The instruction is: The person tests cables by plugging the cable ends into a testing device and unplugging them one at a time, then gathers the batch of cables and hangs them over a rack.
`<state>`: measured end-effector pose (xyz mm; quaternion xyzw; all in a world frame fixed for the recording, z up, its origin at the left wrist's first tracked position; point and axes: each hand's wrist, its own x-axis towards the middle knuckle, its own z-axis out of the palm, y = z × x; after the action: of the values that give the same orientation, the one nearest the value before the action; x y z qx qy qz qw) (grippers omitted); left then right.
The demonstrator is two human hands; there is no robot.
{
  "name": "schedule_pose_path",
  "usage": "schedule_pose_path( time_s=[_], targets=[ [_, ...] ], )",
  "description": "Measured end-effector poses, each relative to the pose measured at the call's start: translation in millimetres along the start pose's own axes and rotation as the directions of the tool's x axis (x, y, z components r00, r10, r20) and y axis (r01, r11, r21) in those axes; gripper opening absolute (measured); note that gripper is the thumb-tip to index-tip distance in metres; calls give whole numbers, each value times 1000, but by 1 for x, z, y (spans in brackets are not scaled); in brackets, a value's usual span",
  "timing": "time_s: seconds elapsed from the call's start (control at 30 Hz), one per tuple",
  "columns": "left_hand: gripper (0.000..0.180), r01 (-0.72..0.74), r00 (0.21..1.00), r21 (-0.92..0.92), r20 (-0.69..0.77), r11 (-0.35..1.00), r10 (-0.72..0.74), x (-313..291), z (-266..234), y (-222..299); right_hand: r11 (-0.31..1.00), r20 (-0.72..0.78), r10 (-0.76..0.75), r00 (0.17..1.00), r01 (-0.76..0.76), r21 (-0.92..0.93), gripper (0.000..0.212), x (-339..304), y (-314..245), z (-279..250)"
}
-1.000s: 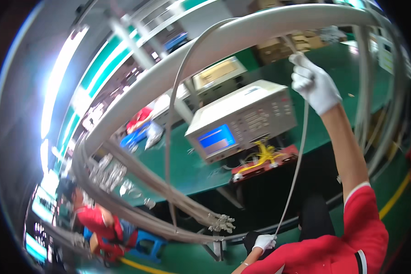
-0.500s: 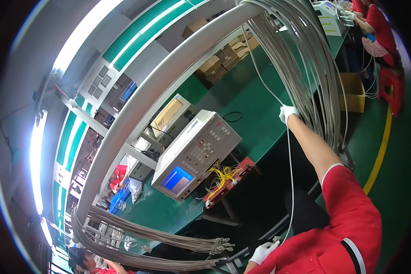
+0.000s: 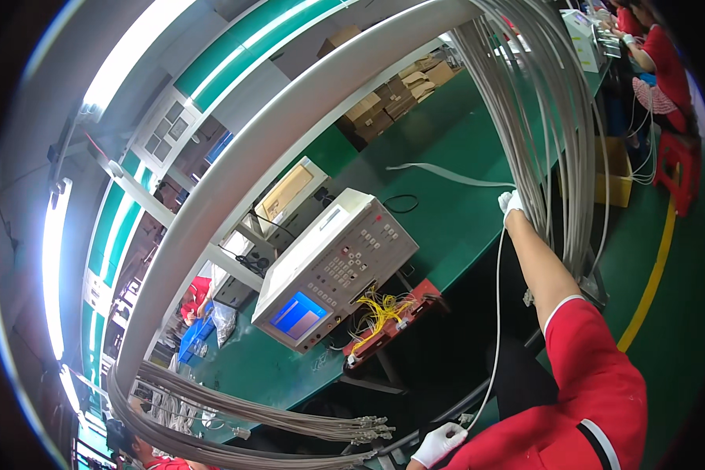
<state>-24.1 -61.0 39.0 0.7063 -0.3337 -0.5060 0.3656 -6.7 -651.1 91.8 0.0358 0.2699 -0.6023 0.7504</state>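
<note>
My right hand (image 3: 511, 205), in a white glove, is raised at the right side of the bench with its fingers closed on a pale grey cable (image 3: 499, 313). The cable's blurred free length (image 3: 454, 177) trails out to the left above the green bench. From my right hand the cable hangs down in a loose curve to my left hand (image 3: 439, 445), also gloved, low near the bottom edge. That hand is closed at the cable's lower part, where a small connector (image 3: 467, 419) shows beside the fingers. A thick bundle of similar cables (image 3: 560, 133) hangs just beyond my right hand.
A curved pale rail (image 3: 290, 110) arches over the green bench (image 3: 454, 251). A tester with a blue screen (image 3: 299, 315) stands there, beside a red fixture with yellow wires (image 3: 384, 321). Another cable bundle (image 3: 290, 423) lies lower left. Co-workers sit at upper right and lower left.
The cable's upper length has come away from the hanging bundle and now swings loose to the left. My right hand stays on the cable; my left hand is slightly farther left and shows more.
</note>
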Motion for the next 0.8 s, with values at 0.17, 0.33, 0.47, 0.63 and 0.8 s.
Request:
schedule_pose_path(
  time_s=[0.17, 0.33, 0.47, 0.63, 0.8],
  targets=[
    [41, 169, 975, 0, -145, 986, -167, 14, 1, 75, 999, 125, -26, 992, 22, 33, 25, 32, -15, 26],
    [51, 37, 950, -172, -300, 984, -88, 57, -14, 171, 11, 461, -28, 887, 461, -887, 74, -1, -26, 65],
    [50, -170, 934, -319, -355, 932, 49, 109, -25, 218, -123, 647, -165, 744, 636, -762, 75, -55, -34, 27],
    [48, -297, 917, -265, -346, 917, 197, 183, -31, 296, -273, 886, -138, 443, 843, -464, 53, -126, -52, -54],
    [46, -408, 896, -216, -281, 887, 344, 211, -52, 369, -94, 746, 529, 405, 901, -423, 55, -169, -66, -46]
  ],
)
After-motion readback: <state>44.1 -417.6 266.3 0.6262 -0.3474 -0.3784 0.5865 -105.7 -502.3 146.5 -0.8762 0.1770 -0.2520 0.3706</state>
